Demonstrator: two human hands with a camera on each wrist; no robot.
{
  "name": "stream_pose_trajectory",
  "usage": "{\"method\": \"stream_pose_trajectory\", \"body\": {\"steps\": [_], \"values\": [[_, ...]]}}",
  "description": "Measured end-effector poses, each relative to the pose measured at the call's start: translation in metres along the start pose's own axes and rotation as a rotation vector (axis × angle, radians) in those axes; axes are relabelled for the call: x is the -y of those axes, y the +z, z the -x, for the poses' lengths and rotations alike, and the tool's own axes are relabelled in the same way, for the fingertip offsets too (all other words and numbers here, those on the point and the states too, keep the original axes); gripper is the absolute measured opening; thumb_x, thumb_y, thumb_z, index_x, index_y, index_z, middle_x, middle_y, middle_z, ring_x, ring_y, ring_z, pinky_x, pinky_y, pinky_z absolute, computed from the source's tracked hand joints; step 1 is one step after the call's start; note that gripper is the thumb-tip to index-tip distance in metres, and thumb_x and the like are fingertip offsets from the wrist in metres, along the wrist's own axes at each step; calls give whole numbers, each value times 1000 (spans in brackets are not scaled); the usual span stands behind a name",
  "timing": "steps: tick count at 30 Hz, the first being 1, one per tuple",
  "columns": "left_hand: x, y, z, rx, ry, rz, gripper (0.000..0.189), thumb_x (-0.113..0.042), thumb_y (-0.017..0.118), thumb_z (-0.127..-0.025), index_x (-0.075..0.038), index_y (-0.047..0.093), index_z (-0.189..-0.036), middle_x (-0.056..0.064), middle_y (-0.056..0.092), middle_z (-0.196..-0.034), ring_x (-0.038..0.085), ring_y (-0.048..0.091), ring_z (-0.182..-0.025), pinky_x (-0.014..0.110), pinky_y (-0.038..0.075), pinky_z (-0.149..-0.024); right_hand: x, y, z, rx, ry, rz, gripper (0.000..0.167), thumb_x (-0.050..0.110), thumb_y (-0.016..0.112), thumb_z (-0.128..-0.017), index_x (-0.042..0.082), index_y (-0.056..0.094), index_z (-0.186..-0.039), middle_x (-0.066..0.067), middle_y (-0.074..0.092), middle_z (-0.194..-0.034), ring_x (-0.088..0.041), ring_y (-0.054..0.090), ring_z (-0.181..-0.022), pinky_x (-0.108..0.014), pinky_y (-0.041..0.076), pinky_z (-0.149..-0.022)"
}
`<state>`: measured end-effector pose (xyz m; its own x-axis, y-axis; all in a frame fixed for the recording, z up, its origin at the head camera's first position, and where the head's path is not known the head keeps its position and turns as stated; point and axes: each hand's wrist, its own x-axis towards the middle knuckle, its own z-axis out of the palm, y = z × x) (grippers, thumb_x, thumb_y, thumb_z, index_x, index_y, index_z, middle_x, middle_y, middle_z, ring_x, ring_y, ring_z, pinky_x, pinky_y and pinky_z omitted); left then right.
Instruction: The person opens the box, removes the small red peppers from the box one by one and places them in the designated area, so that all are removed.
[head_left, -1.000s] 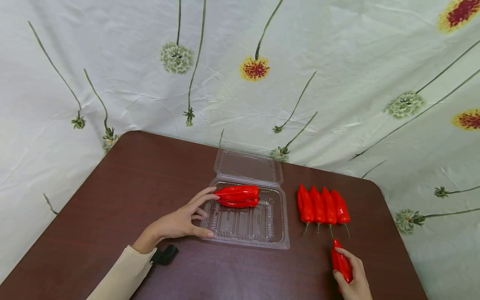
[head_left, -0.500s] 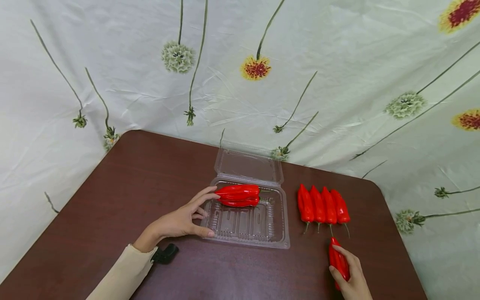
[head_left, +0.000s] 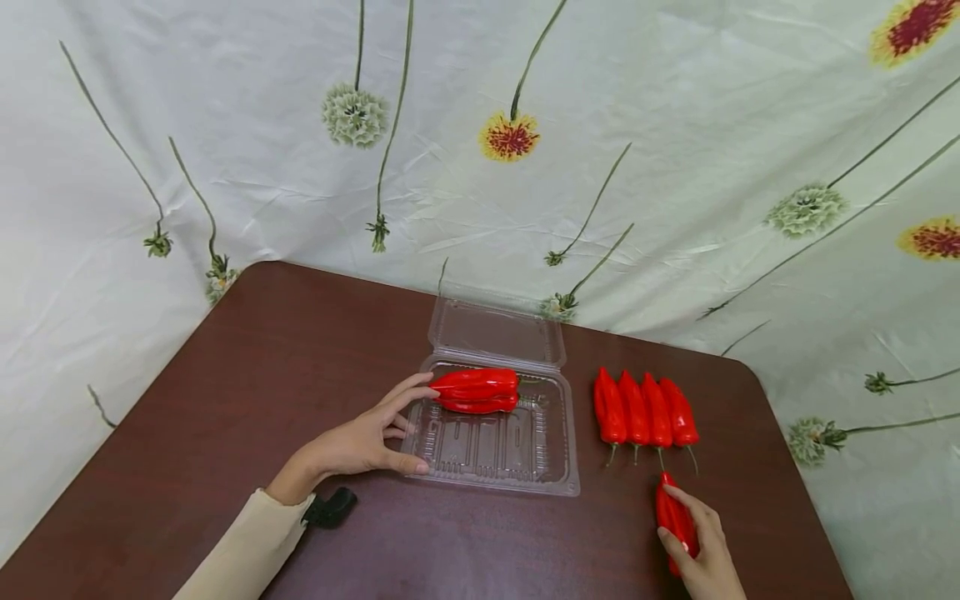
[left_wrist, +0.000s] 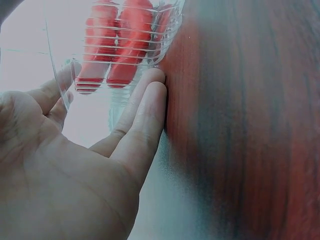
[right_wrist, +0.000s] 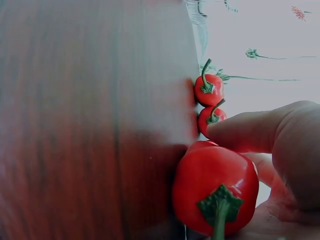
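Observation:
On the table, my right hand grips a shiny red pepper, thumb on one side and fingers on the other. In the right wrist view the green stem end of this pepper faces the camera. My left hand rests at the left side of a clear plastic clamshell box, fingers spread and fairly straight, thumb at the front left corner. Red peppers lie side by side across the back of the box, their tips by my left fingertips. Its lid is folded back.
Several more red peppers lie in a row right of the box, stems toward me. The dark brown table meets a flower-printed white cloth behind. A black strap piece sits at my left wrist.
My right hand and the pepper it holds have shifted slightly left and away from me, closer to the row. My left hand, the box and the other peppers stay put.

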<state>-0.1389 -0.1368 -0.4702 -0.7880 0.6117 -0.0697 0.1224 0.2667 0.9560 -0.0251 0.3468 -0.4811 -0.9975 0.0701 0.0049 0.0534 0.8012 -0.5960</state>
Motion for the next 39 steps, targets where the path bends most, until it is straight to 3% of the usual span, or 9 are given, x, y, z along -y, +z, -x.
{"method": "stream_pose_trajectory", "body": {"steps": [8,14,18,26,34,39], "values": [[0,-1,0,1,5,-13,95,-30,84,-82,-21,26,-157,-2,0,-167,31,51,-118,58,40,-106,2,-3,0,-17,87,-18,52,9,70,-93,7,51,-141,-23,45,-134,-18,42,-97,-24,46,-63],[2,0,0,-5,16,-34,93,-30,84,-82,-22,28,-156,-2,2,-167,32,52,-118,57,40,-105,9,-9,-2,-86,134,2,49,11,68,-95,6,51,-141,-21,48,-136,-31,48,-106,-24,44,-72],[2,0,0,-8,26,-53,93,-31,84,-82,-21,28,-156,-1,1,-167,31,53,-117,57,41,-104,16,-11,-4,-120,156,-4,47,13,67,-95,8,53,-140,-18,49,-135,-32,49,-109,-26,45,-75],[3,1,1,-24,43,-73,92,-31,85,-81,-20,29,-154,-1,2,-167,29,52,-115,53,44,-101,29,-11,-10,-194,51,-10,42,13,68,-96,12,58,-137,-7,52,-133,1,41,-98,-12,40,-78],[4,1,0,-36,65,-75,91,-31,86,-80,-18,32,-153,1,0,-167,31,50,-115,51,45,-98,44,-5,-18,-206,-62,-72,41,5,68,-94,10,60,-134,-7,51,-132,-3,46,-102,-8,40,-80],[5,1,-1,-44,71,-88,88,-31,86,-80,-16,35,-150,1,1,-166,31,50,-116,50,46,-97,55,-2,-22,-174,-102,-72,39,6,68,-94,11,61,-133,-3,51,-135,-11,47,-106,-16,45,-82]]}}
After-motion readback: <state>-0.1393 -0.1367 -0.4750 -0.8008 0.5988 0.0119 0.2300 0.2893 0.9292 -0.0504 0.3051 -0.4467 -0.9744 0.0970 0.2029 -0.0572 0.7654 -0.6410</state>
